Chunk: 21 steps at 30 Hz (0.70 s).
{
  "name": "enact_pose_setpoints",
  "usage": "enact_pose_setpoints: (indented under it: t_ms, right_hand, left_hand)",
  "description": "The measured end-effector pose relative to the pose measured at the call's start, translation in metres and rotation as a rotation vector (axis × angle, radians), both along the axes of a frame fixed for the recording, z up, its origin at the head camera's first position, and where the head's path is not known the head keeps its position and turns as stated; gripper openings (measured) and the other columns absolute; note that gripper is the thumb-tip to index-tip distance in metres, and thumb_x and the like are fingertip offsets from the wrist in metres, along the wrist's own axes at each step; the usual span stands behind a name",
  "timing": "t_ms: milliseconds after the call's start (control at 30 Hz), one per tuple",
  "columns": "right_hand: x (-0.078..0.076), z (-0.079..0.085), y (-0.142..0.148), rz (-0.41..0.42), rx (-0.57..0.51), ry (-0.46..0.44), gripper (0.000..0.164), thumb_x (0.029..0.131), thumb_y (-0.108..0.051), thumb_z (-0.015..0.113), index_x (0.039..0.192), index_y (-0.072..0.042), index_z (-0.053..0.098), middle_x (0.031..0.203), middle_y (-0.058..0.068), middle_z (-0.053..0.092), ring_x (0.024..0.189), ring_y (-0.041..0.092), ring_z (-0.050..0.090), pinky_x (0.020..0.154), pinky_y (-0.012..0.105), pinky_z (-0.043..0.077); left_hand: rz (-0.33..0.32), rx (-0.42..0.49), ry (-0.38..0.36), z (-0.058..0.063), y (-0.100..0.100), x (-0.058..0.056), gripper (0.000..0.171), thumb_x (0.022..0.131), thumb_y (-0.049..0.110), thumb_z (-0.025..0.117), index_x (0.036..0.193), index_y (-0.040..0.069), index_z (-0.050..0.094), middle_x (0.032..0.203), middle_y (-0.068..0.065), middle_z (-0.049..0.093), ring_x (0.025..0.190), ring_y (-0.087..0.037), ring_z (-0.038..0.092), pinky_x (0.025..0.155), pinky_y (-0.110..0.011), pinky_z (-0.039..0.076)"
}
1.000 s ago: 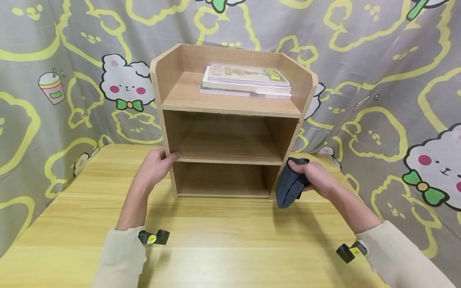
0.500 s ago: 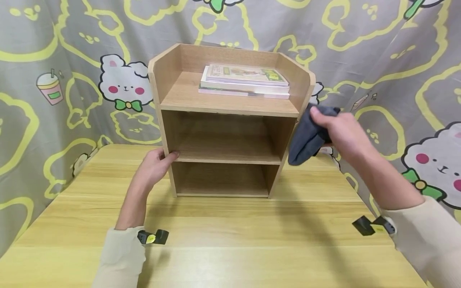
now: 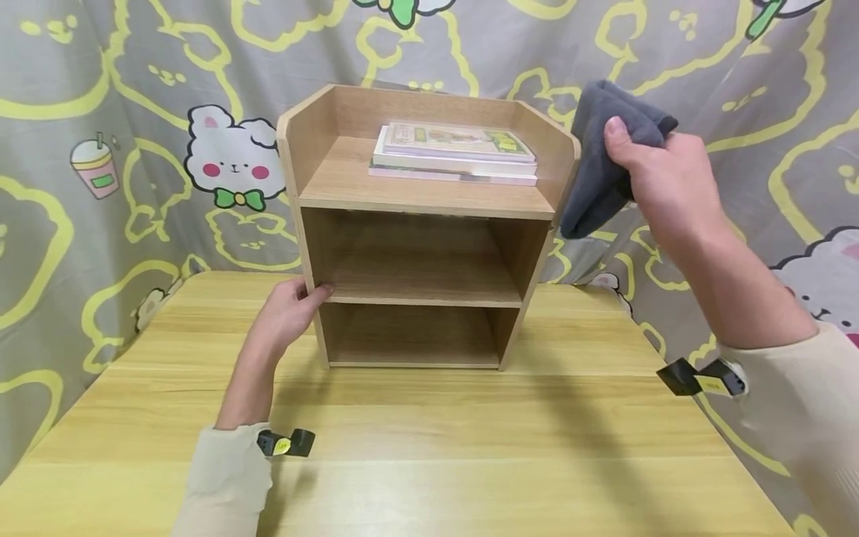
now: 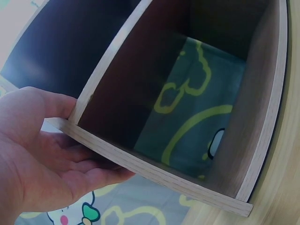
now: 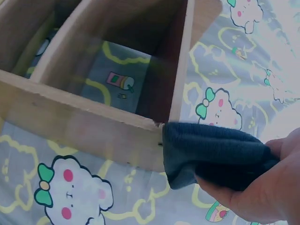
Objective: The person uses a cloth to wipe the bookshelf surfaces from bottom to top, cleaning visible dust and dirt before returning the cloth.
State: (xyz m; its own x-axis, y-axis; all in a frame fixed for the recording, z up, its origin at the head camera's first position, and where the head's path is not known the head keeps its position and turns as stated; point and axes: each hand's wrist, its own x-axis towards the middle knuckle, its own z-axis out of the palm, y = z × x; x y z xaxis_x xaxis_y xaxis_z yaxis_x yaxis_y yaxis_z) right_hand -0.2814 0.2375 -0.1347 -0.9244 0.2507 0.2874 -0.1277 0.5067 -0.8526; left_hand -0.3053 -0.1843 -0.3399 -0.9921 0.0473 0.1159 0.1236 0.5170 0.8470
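Note:
A small wooden shelf unit [image 3: 429, 205] with two open compartments below a top tray stands on the table. My left hand [image 3: 290, 313] grips its left side panel, thumb inside at the middle board and fingers outside along the panel, as the left wrist view shows. My right hand [image 3: 674, 175] holds a folded dark grey cloth [image 3: 604, 160], thumb over the front of it. In the head view the cloth overlaps the upper right side panel [image 3: 564, 168]. In the right wrist view, the cloth [image 5: 211, 152] lies right at the outer side of the shelf.
A short stack of books [image 3: 456, 153] lies on the top tray. The pale wooden table [image 3: 416, 440] extends in front of the shelf and to both sides. A grey patterned curtain [image 3: 161, 89] hangs close behind and at both sides.
My right hand has risen with the cloth from beside the lower right side of the shelf to its top right side. The left hand stays on the left panel.

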Motion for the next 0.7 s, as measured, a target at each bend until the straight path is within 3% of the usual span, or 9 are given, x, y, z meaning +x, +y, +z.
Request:
enact_pose_setpoints:
  t_ms: [133,300,433,600,700]
  right_hand:
    - [-0.008,0.003,-0.005,0.015,-0.058,0.029,0.052,0.088,-0.06,0.068,0.117,-0.016,0.067,0.099,-0.007,0.059,0.097,0.012,0.052,0.078,0.024,0.037]
    - [-0.014,-0.001,-0.002,0.021,-0.092,-0.011,0.06,0.089,-0.063,0.064,0.123,-0.013,0.062,0.104,-0.006,0.057,0.099,0.011,0.053,0.08,0.022,0.039]
    - [-0.016,-0.008,0.003,0.034,-0.111,-0.042,0.059,0.088,-0.066,0.062,0.116,-0.014,0.061,0.099,-0.008,0.06,0.092,0.008,0.058,0.081,0.02,0.043]
    - [-0.022,-0.02,0.004,0.133,-0.191,-0.072,0.06,0.089,-0.062,0.065,0.118,-0.01,0.058,0.104,-0.004,0.061,0.083,0.004,0.067,0.073,0.016,0.052]
    - [-0.025,-0.033,0.005,0.146,-0.146,-0.107,0.063,0.089,-0.065,0.062,0.119,-0.009,0.056,0.108,-0.001,0.059,0.085,0.003,0.064,0.075,0.016,0.052]
  left_hand:
    - [-0.002,0.01,-0.002,-0.001,0.0,0.0,0.055,0.104,0.034,0.049,0.143,-0.006,0.051,0.14,-0.029,0.057,0.131,-0.04,0.052,0.11,-0.058,0.038]
    - [-0.003,0.003,0.009,0.0,0.002,0.0,0.054,0.104,0.033,0.05,0.141,-0.005,0.053,0.139,-0.028,0.058,0.129,-0.039,0.053,0.109,-0.057,0.04]
    - [-0.011,-0.006,0.027,0.0,0.003,-0.001,0.054,0.104,0.033,0.05,0.141,-0.005,0.053,0.139,-0.028,0.058,0.129,-0.04,0.053,0.109,-0.058,0.04]
    - [-0.007,-0.009,0.023,-0.001,0.0,-0.001,0.055,0.104,0.032,0.049,0.144,-0.005,0.051,0.14,-0.029,0.057,0.129,-0.041,0.054,0.109,-0.058,0.04]
    - [-0.001,-0.011,0.018,-0.002,0.0,-0.001,0.055,0.104,0.032,0.049,0.143,-0.005,0.051,0.139,-0.029,0.058,0.128,-0.04,0.054,0.109,-0.058,0.04]
